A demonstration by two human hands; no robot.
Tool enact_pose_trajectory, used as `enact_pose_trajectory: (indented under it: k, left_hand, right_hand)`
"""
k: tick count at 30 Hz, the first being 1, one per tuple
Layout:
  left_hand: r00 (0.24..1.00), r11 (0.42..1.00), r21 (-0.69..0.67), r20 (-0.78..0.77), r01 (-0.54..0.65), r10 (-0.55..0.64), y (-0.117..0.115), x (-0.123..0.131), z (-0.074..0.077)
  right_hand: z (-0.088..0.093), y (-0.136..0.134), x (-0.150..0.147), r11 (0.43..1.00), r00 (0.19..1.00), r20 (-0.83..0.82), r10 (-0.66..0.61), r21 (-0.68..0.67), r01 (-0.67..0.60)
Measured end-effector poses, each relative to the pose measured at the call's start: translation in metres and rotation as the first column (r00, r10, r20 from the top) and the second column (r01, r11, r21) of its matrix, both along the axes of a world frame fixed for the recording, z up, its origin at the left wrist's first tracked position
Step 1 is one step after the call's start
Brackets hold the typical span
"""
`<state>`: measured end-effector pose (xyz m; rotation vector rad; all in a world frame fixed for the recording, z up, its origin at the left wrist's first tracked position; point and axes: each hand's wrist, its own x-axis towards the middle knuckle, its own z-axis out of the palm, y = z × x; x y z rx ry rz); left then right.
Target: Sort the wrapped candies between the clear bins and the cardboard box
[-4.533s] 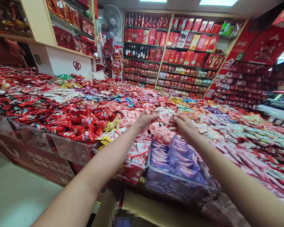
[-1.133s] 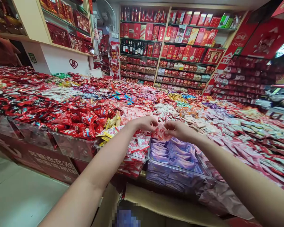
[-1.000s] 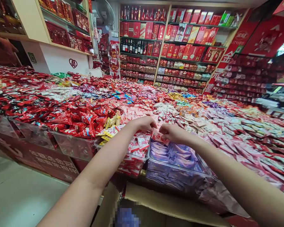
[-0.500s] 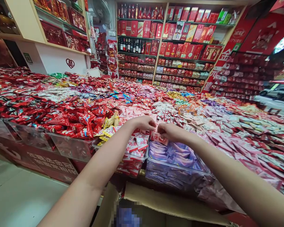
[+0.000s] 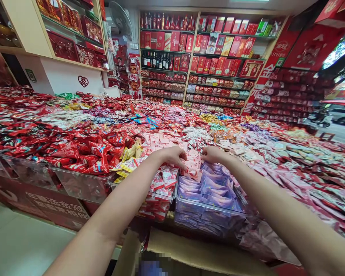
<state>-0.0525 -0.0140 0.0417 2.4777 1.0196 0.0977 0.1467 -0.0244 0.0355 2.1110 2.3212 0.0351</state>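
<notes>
Pink candy packets [image 5: 193, 165] lie between my two hands, behind the front row of purple packets. My left hand [image 5: 174, 156] rests at their left side, its fingers curled and closed against the pink packets. At their right edge is my right hand [image 5: 214, 154], with fingers bent inward and pressed together; its fingertips are partly hidden, so I cannot make out what they hold. Purple packets [image 5: 215, 186] stand in rows in a clear plastic bin [image 5: 209, 205] below my hands. Red-and-white packets [image 5: 165, 179] fill the bin under my left wrist.
An open cardboard box [image 5: 207, 249] stands below the bins, with a blurred purple patch at its left. Red cone-shaped packets [image 5: 94, 155] are heaped at left, pink ones [image 5: 278, 178] at right. Shelves [image 5: 192, 57] of bottles and red boxes line the back.
My hands have moved slightly apart, the right one shifting rightward, exposing more pink and purple packets. The view has tilted slightly, and the scene sits a little lower.
</notes>
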Motion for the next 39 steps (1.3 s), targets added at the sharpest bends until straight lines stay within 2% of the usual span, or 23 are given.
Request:
enact_pose_trajectory:
  k: [4, 9, 12, 15, 18, 20, 21, 23, 25, 28, 30, 32, 34, 37, 39]
  left_hand:
    - [1.0, 0.999, -0.025, 0.009, 0.03, -0.03, 0.006, -0.001, -0.006]
    - [0.997, 0.998, -0.026, 0.05, 0.052, -0.051, 0.008, -0.001, -0.008]
    - [0.997, 0.998, -0.035, 0.057, 0.047, -0.045, 0.006, -0.001, -0.008]
    - [0.998, 0.997, -0.063, 0.052, 0.033, -0.03, 0.006, -0.002, -0.009]
    - [0.998, 0.994, -0.096, 0.044, 0.046, -0.042, 0.007, -0.005, -0.009]
    - [0.989, 0.997, -0.069, 0.141, 0.047, -0.037, 0.008, -0.005, -0.008]
    - [0.971, 0.999, -0.037, 0.239, 0.027, -0.017, 0.008, -0.004, -0.006]
    - [0.884, 0.999, -0.016, 0.465, -0.035, 0.039, 0.007, -0.001, -0.003]
    - [0.784, 0.994, -0.099, 0.614, -0.037, 0.09, 0.005, 0.003, 0.001]
    - [0.731, 0.97, -0.234, 0.673, 0.066, 0.113, 0.0, 0.008, 0.005]
    - [0.696, 0.961, -0.257, 0.709, 0.101, 0.116, -0.003, 0.009, 0.006]
    - [0.638, 0.953, -0.269, 0.761, 0.141, 0.121, -0.004, 0.009, 0.006]
    - [0.594, 0.94, -0.283, 0.795, 0.192, 0.118, -0.004, 0.009, 0.004]
    - [0.579, 0.914, -0.316, 0.807, 0.253, 0.119, -0.005, 0.009, 0.002]
    - [0.584, 0.902, -0.333, 0.803, 0.274, 0.119, -0.005, 0.009, 0.001]
  right_hand:
    - [-0.007, 0.005, -0.007, 1.0, 1.0, -0.019, -0.023, -0.008, 0.023]
    - [-0.002, 0.008, -0.001, 0.998, 0.993, -0.104, -0.053, -0.032, 0.05]
    - [0.002, 0.008, 0.009, 0.998, 0.975, -0.21, -0.066, -0.015, 0.064]
    - [0.009, 0.005, 0.02, 0.991, 0.919, -0.386, -0.077, 0.074, 0.114]
    - [0.018, -0.005, 0.026, 0.977, 0.845, -0.534, -0.025, 0.167, 0.134]
    - [0.022, -0.015, 0.024, 0.98, 0.781, -0.623, 0.033, 0.175, 0.098]
    - [0.024, -0.021, 0.021, 0.981, 0.75, -0.658, 0.067, 0.18, 0.07]
    - [0.025, -0.032, 0.013, 0.975, 0.717, -0.682, 0.146, 0.223, 0.014]
    - [0.025, -0.042, 0.001, 0.942, 0.738, -0.622, 0.26, 0.333, -0.052]
    - [0.024, -0.052, -0.014, 0.851, 0.781, -0.453, 0.43, 0.492, -0.183]
    - [0.022, -0.054, -0.018, 0.841, 0.763, -0.453, 0.461, 0.497, -0.213]
    - [0.019, -0.052, -0.018, 0.887, 0.684, -0.601, 0.414, 0.435, -0.155]
    - [0.014, -0.05, -0.016, 0.941, 0.534, -0.783, 0.318, 0.328, -0.08]
    - [0.009, -0.048, -0.016, 0.981, 0.303, -0.933, 0.194, 0.189, -0.047]
    - [0.007, -0.05, -0.018, 0.988, 0.195, -0.968, 0.155, 0.146, -0.057]
